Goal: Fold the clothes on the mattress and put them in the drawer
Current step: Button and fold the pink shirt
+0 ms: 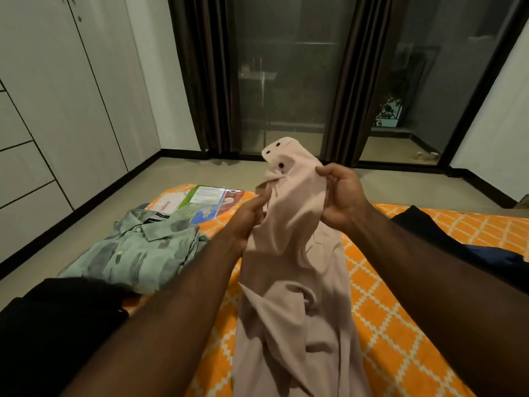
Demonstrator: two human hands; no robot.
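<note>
A pale pink shirt (294, 296) hangs lifted over the orange patterned mattress (400, 310), its buttoned cuff sticking up at the top. My left hand (249, 216) pinches the sleeve fabric from the left. My right hand (340, 193) grips the sleeve near the cuff from the right. A folded green patterned shirt (137, 253) lies on the mattress's left side. A black garment (57, 325) lies at the near left, and a dark blue garment (472, 247) lies at the right.
A plastic-wrapped package (206, 200) lies at the mattress's far end. White wardrobe doors with drawer fronts (25, 173) line the left wall. Dark curtains (206, 81) and glass doors stand ahead, with tiled floor between them and the mattress.
</note>
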